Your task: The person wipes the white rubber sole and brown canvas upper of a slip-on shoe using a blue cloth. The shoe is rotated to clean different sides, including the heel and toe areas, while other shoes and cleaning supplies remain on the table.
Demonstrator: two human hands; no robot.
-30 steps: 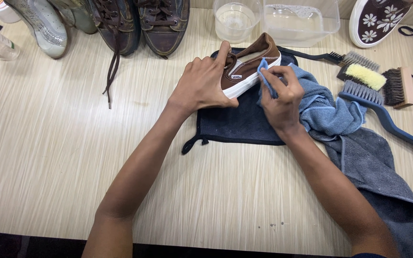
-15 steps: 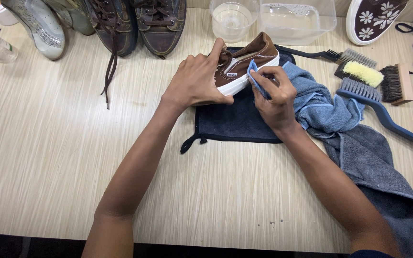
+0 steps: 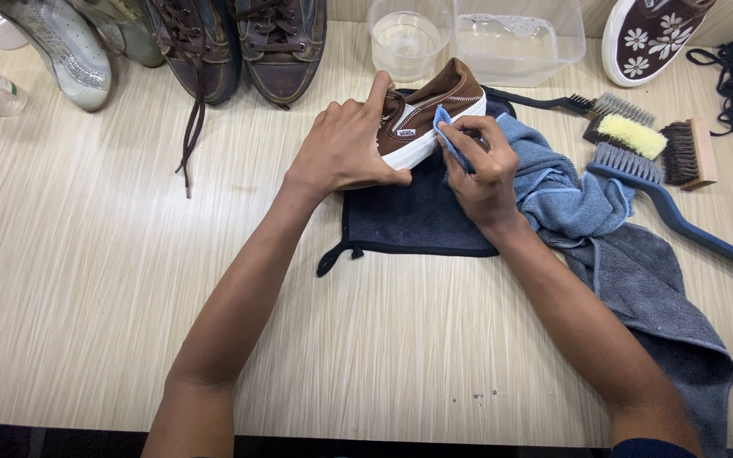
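A brown sneaker with a white sole (image 3: 434,106) stands on its side edge over a dark blue cloth mat (image 3: 409,216) on the wooden table. My left hand (image 3: 345,144) grips the shoe's front, fingers curled over the upper and thumb under the sole. My right hand (image 3: 481,165) pinches a fold of a light blue microfibre cloth (image 3: 562,191) and presses it against the white sole at the shoe's side. The rest of that cloth trails off to the right.
Several brushes (image 3: 646,140) lie at the right, one with a long blue handle (image 3: 697,233). A grey towel (image 3: 663,314) runs toward the front right. Two clear water tubs (image 3: 468,34), brown laced shoes (image 3: 239,42), a flowered shoe (image 3: 646,34) and black laces (image 3: 731,76) line the back.
My right hand with the blue cloth has slid left along the white sole. The left hand keeps its hold on the shoe.
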